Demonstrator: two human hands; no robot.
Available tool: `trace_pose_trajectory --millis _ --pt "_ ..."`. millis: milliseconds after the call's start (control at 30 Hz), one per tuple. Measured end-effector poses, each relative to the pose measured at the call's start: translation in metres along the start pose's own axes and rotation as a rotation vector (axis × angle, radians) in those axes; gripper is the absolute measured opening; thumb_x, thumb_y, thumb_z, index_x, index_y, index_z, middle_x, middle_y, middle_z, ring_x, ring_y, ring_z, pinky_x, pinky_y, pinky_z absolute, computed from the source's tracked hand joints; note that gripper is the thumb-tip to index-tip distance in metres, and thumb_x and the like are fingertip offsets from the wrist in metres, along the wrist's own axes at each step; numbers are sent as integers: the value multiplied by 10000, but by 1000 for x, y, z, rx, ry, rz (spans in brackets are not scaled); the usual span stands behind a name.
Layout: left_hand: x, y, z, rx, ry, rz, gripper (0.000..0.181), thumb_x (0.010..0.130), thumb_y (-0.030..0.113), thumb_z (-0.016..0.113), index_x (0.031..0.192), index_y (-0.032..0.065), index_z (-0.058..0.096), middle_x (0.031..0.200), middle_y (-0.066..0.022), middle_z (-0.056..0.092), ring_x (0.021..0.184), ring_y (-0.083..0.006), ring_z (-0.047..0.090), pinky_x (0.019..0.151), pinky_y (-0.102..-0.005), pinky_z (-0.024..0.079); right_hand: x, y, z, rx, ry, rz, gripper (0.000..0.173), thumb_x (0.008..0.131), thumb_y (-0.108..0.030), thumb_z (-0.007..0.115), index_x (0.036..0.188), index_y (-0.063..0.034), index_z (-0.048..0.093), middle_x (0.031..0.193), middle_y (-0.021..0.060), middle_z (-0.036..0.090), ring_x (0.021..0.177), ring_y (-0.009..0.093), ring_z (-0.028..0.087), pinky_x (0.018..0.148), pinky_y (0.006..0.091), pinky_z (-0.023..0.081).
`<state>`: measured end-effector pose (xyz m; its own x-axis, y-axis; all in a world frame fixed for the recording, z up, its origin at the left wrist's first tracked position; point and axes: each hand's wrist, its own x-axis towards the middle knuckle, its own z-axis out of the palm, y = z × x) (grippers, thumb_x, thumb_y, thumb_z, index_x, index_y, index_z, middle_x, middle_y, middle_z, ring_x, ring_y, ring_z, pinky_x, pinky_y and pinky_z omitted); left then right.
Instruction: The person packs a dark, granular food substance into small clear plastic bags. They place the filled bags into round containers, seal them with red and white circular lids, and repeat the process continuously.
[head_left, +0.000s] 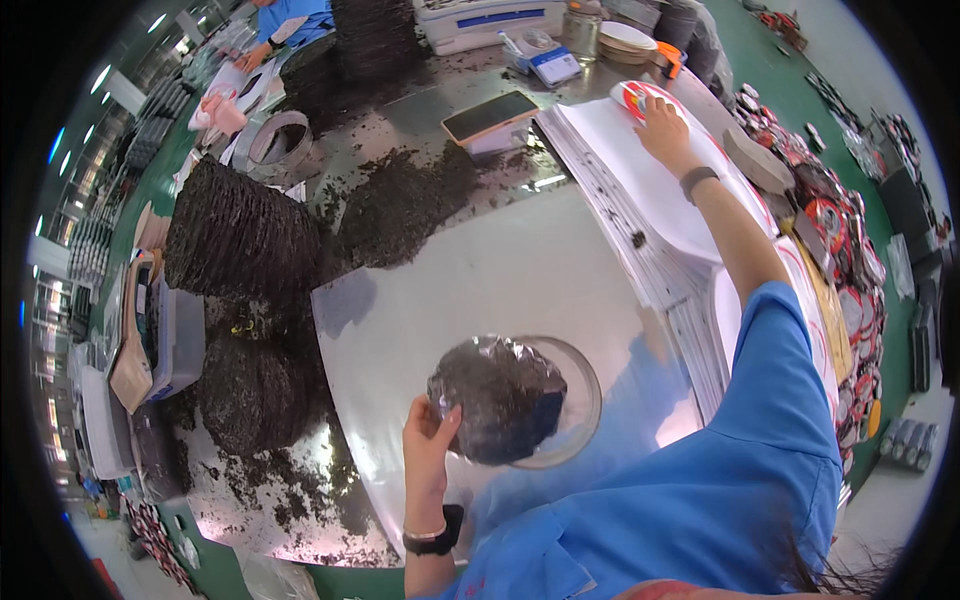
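My left hand (431, 431) grips the left edge of a dark round disc (499, 397), which seems to be wrapped in shiny clear film. The disc lies partly over a clear round ring or dish rim (589, 397) on the metal sheet (480, 277). My right hand (666, 131) reaches far forward, its fingers on a round red and white printed sheet (637, 101) at the top of a white paper stack (622, 157). Whether those fingers pinch the sheet does not show. Left of the metal sheet stand piles of thin dark dried sheets (240, 232), possibly seaweed.
A phone (491, 118) lies beyond the metal sheet, near loose dark flakes (405, 202). A small scale (555, 66), a glass jar (580, 34) and an orange tape dispenser (670, 58) stand at the back. Red and white packets (829, 217) heap up right. A co-worker's hand (255, 58) shows upper left.
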<state>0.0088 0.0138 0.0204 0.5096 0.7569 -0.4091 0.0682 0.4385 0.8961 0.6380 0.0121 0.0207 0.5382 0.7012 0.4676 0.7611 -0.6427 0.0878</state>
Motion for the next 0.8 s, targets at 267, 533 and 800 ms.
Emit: trace_pose_trajectory --millis 267,533,800 --pt "-1 3 -1 -166 113 -45 356 921 31 700 1254 10 576 1157 -68 675 1059 -131 626 949 -284 477 50 17 93 -716 -64 -377 213 909 -235 616 1072 -122 694 1135 72 644 1100 229 624 756 351 569" --pt "3 -5 -5 -265 142 -65 343 962 44 673 1279 21 544 1217 -62 636 1107 -135 608 939 -283 498 80 72 90 -184 -13 -235 275 1004 -287 554 1065 -39 655 972 123 723 874 368 698 692 462 557" --pt "4 -5 6 -347 177 -55 399 1055 306 592 1314 15 505 1232 -84 603 1153 -174 585 967 -324 500 -143 -177 -205 1007 251 -624 319 928 -195 630 1215 -56 646 1332 179 620 1184 340 618 989 439 486"
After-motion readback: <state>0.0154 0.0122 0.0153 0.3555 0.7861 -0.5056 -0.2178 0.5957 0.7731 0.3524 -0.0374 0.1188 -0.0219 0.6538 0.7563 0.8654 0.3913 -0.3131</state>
